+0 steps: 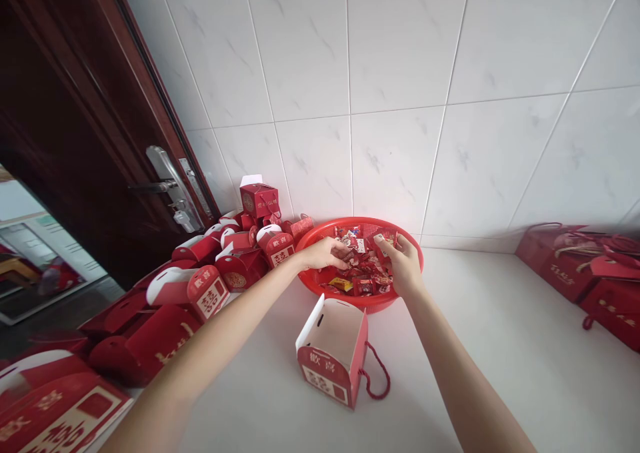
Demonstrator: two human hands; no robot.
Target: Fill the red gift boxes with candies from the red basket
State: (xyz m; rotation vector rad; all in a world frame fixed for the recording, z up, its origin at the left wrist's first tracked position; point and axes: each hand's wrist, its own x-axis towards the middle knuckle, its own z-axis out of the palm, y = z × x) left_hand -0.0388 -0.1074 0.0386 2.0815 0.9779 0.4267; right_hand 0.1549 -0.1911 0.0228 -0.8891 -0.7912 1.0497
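Note:
A red plastic basket (320,289) with a perforated wall holds many wrapped candies (367,266), mostly red, with one yellow wrapper (341,284) near the front. Over the basket's left side is my left hand (323,253), its fingers curved and the thumb apart, close above the candies. On the right side, my right hand (405,266) pinches a small red candy packet (389,241) between thumb and fingers. In front of the basket stands an open red-and-white gift box (330,359), its flap raised at the left and a red rope handle hanging at the right.
Many red gift boxes (240,266) are heaped along the left, one small box (260,199) on top. More red boxes (575,266) with rope handles stand at the right. Behind is a tiled wall (390,106); a dark door (100,106) with a metal handle is at left.

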